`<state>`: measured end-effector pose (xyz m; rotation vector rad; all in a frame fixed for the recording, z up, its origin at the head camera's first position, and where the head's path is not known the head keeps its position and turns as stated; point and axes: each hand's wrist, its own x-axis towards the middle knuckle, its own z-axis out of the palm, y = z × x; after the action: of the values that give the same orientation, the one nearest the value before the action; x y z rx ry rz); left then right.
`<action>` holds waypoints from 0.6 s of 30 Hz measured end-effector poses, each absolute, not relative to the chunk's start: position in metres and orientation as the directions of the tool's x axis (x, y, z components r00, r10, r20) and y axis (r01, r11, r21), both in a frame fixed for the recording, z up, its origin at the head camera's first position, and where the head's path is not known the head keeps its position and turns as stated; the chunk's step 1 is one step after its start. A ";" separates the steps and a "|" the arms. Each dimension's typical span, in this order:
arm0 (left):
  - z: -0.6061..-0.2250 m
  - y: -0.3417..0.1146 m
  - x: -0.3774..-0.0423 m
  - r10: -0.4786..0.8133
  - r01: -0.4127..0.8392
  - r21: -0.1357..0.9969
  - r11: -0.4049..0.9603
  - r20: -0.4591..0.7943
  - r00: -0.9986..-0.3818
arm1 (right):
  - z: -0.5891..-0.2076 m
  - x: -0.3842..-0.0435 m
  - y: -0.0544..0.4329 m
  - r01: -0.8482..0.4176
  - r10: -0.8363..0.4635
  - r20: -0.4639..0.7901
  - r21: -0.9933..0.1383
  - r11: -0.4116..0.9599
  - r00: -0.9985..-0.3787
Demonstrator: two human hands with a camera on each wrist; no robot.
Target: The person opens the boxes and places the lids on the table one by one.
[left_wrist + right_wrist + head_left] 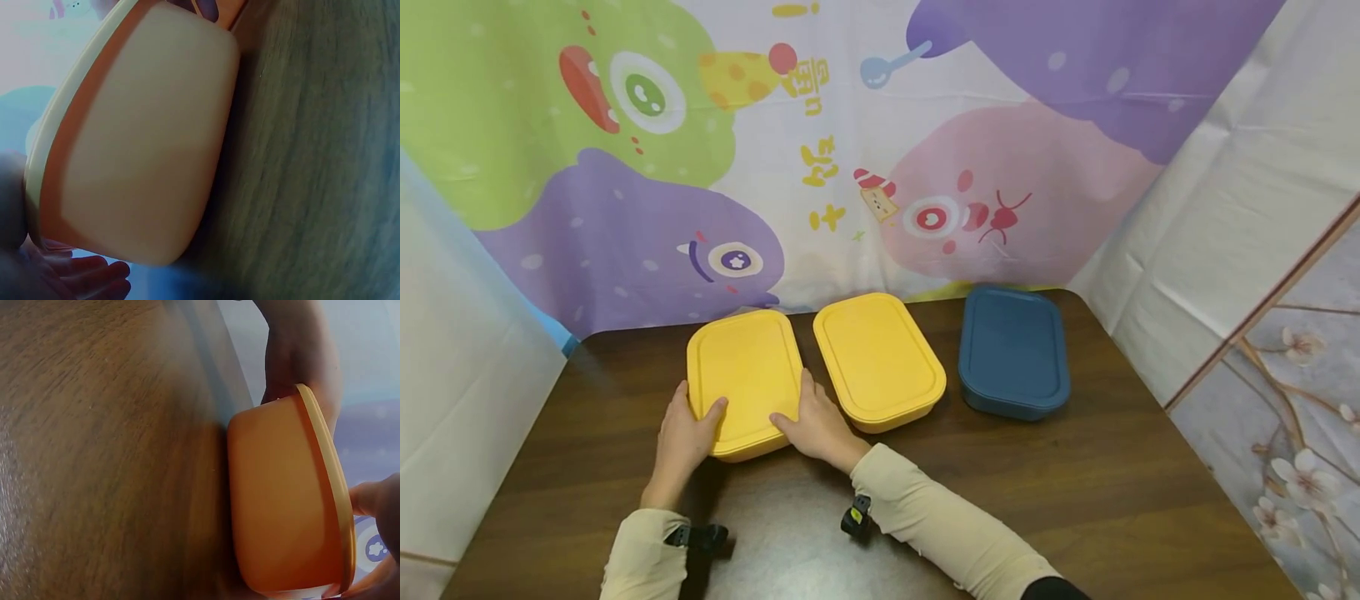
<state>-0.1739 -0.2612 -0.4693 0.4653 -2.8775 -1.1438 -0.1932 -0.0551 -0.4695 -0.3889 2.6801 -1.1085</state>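
Both hands are on the leftmost yellow lunch box (747, 375), a rounded rectangular box with a fitted lid. My left hand (681, 442) grips its near left corner, thumb on the lid and fingers along the side wall. At the near right side my right hand (820, 421) holds the box the same way, its thumb over the lid edge. In the left wrist view the box's near wall (144, 137) is close above the wood, with fingers (94, 278) beside its end. The right wrist view shows the lid rim (328, 462) under the right thumb.
A second yellow lunch box (880, 358) lies just right of the held one. Farther right is a blue lidded box (1013, 350). All are near the back edge of the brown wooden table (1075, 508), against a cartoon-print curtain (850, 258).
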 end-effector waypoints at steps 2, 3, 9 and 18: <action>-0.470 -0.261 -0.174 -0.282 -0.275 0.689 0.670 -0.107 -0.953 | -0.471 -0.194 -0.055 -0.149 -0.313 -0.098 -0.723 0.675 -0.945; -0.471 -0.261 -0.174 -0.283 -0.277 0.697 0.662 -0.110 -0.953 | -0.471 -0.194 -0.055 -0.145 -0.308 -0.095 -0.728 0.670 -0.947; -0.473 -0.261 -0.176 -0.280 -0.271 0.731 0.626 -0.114 -0.953 | -0.472 -0.200 -0.055 -0.126 -0.278 -0.071 -0.765 0.631 -0.958; -0.477 -0.264 -0.173 -0.258 -0.279 0.800 0.531 -0.160 -0.953 | -0.478 -0.202 -0.058 -0.027 -0.235 -0.124 -0.834 0.551 -0.964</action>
<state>-0.1733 -0.2645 -0.4774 0.4855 -2.7686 -1.4526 -0.2024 -0.0577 -0.4777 -0.2199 2.5658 -1.3748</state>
